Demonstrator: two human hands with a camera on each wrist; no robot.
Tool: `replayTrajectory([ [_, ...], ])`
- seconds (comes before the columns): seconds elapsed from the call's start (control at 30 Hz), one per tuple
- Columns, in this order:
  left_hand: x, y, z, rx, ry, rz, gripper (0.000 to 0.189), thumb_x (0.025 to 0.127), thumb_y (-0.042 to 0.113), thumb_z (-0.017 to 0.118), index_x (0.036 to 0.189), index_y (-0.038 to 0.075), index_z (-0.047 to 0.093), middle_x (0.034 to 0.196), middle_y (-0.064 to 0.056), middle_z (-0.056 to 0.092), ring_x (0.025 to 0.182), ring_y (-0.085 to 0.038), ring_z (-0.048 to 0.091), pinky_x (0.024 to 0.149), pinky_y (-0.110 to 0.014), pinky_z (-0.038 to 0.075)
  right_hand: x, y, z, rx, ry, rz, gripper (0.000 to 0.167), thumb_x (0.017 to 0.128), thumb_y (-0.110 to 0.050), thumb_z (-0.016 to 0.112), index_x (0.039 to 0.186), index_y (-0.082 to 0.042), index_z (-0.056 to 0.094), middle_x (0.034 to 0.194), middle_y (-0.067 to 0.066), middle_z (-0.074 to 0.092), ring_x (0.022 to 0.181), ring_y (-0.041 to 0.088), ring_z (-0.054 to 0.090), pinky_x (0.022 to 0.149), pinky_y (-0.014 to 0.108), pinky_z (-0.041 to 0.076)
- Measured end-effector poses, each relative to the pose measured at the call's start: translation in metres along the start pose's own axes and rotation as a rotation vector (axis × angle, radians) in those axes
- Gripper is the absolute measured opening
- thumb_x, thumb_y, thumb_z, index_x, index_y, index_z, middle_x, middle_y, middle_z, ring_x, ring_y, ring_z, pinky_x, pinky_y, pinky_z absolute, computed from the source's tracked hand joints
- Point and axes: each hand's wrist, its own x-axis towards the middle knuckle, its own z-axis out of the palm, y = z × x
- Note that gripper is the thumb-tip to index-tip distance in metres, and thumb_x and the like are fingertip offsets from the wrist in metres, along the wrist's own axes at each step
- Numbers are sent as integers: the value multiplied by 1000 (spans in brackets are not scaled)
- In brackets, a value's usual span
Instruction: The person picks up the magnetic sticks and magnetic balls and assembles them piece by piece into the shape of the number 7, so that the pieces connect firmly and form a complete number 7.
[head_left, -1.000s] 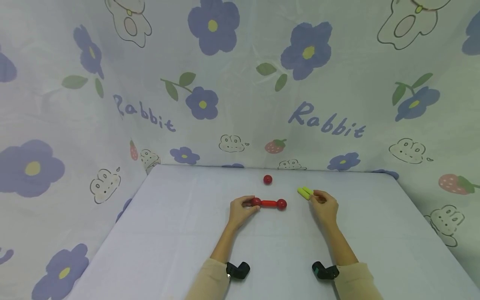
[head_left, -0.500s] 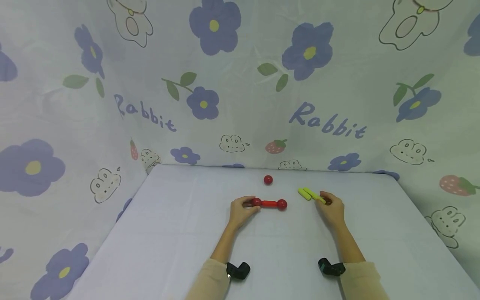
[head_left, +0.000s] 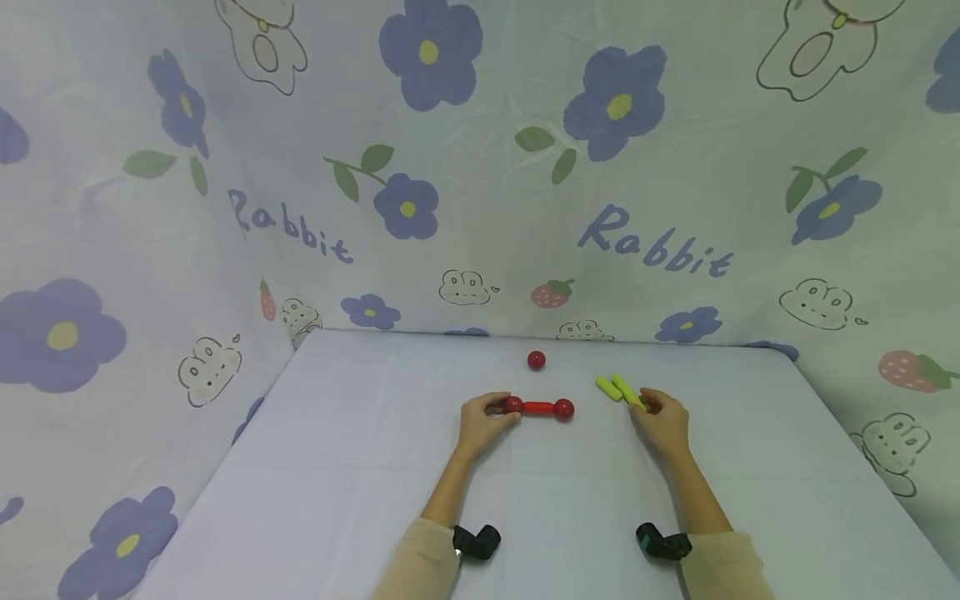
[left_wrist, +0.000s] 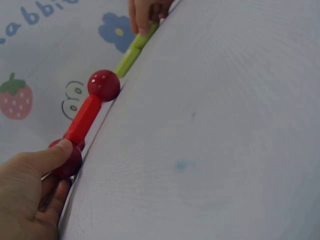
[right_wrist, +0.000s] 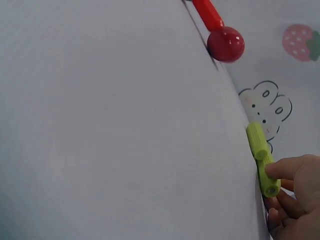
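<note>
Yellow stick (head_left: pixel 627 391), pinched in the nearer right hand (head_left: pixel 666 422), aims its length at half past ten, second stick (head_left: pixel 608 387) just beside. At nine o'clock, well apart, the left hand (head_left: pixel 482 423) grips a red ball (head_left: pixel 513 404), red bar (head_left: pixel 537 408) pointing to three.

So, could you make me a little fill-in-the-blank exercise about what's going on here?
1. The left hand grips the red ____ at one end of the red rod.
2. The right hand pinches one of ____ yellow-green sticks.
3. Counting the loose red ball, red balls in the head view number ____.
4. The word printed twice on the backdrop reads ____.

Missing words: ball; two; three; Rabbit.
</note>
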Motion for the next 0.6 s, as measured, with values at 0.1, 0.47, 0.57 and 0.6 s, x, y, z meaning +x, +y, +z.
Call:
replayTrajectory([
  [0.1, 0, 0, 0, 0, 7, 5, 41, 74, 9, 79, 109, -7, 65, 106, -19, 68, 89, -29, 67, 81, -31, 55, 0, -3, 1, -29, -4, -22, 38, 84, -8, 67, 113, 14, 59, 101, 29, 64, 90, 40, 62, 77, 39, 53],
  [0.47, 0, -1, 1, -12, 5, 17, 41, 75, 9, 79, 109, -8, 65, 105, -19, 68, 88, -29, 67, 80, -33, 55, 9, -5, 2, -123, -39, -5, 38, 85, -13, 66, 110, 16, 60, 98, 30, 64, 87, 40, 61, 76, 47, 52],
  [0.57, 0, -1, 1, -25, 11, 20, 40, 74, 8, 79, 108, -9, 65, 104, -20, 68, 86, -30, 67, 79, -35, 55, 9, -4, 1, -64, -37, 12, 37, 87, -13, 65, 111, 15, 60, 99, 30, 64, 88, 38, 61, 74, 39, 52],
  [0.6, 0, -1, 1, -30, 12, 18, 40, 74, 8, 79, 108, -9, 66, 103, -20, 68, 85, -30, 67, 79, -35, 55, 9, -3, 1, -37, -37, 26, 37, 88, -13, 64, 112, 14, 60, 102, 30, 64, 91, 38, 61, 74, 35, 52],
])
